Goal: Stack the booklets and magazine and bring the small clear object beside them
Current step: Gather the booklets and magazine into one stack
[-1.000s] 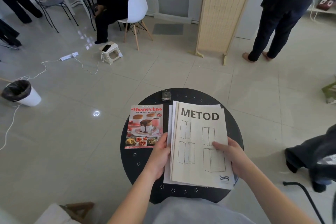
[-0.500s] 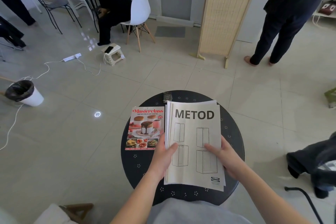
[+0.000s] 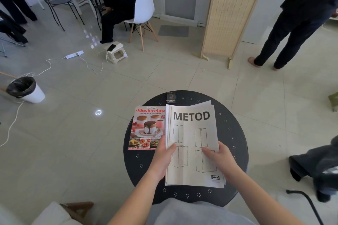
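Under our hands we see matt paper booklets (image 3: 192, 142); left of them a glossy magazine (image 3: 147, 128); beyond, a clear plastic object (image 3: 171, 96) on a matt black table (image 3: 236, 133).

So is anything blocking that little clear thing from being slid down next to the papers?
Nothing visible does. The small clear object sits alone at the table's far edge, just beyond the METOD booklets and the magazine.

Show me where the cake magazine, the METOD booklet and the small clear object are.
cake magazine (image 3: 146, 128), head view, cover middle
METOD booklet (image 3: 192, 126), head view, upper cover
small clear object (image 3: 171, 96), head view, its middle
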The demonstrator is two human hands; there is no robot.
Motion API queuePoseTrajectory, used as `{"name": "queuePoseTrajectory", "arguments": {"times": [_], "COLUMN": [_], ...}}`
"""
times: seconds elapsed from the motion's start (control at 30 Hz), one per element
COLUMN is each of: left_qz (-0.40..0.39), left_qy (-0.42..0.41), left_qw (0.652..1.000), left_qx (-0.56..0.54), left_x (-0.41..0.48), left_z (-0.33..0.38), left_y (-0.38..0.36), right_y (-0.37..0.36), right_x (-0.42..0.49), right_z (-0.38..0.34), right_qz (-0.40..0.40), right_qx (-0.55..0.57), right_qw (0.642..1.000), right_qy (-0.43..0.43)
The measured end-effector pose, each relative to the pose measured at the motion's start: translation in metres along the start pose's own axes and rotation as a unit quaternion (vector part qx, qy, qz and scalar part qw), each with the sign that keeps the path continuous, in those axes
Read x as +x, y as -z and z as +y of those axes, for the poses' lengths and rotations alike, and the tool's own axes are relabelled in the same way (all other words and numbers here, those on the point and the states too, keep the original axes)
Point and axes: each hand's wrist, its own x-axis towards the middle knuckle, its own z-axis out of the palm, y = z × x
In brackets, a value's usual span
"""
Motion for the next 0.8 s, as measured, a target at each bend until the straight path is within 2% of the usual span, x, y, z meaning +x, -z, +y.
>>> {"name": "queuePoseTrajectory", "arguments": {"times": [0.17,0.3,0.53,0.8], "left_qz": [-0.028,-0.02,0.048,0.145], "left_qy": [0.012,0.029,0.068,0.112], "left_qw": [0.999,0.999,0.996,0.968], "left_qx": [0.031,0.028,0.027,0.17], "left_x": [0.01,0.019,0.052,0.109], "left_z": [0.0,0.0,-0.014,-0.044], "left_y": [0.011,0.025,0.065,0.116], "right_y": [-0.005,-0.007,-0.009,-0.012], "right_x": [0.0,0.001,0.014,0.029], "right_z": [-0.002,-0.002,-0.004,-0.002], "right_qz": [0.011,0.016,0.036,0.06], "right_qx": [-0.001,0.01,0.049,0.062], "right_qw": [1.0,1.0,0.998,0.996], "right_qy": [0.001,-0.004,-0.017,-0.031]}}
